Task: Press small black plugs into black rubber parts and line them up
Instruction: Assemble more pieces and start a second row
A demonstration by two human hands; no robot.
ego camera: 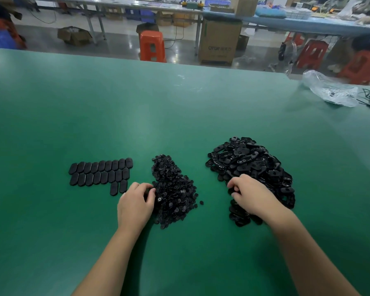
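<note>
On green table [179,116], left hand [136,205] fingers curled in plug pile [173,189], right hand [251,194] curled in rubber-part heap [250,163], grips unclear.

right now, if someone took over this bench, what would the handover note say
Left hand: fingers curled into the near-left edge of the plug pile; whether it holds a plug is hidden.
Right hand: fingers curled into the rubber parts heap; grip unclear.
Done: two full rows plus two pieces lined up at left.
Left: both piles remain large.
</note>
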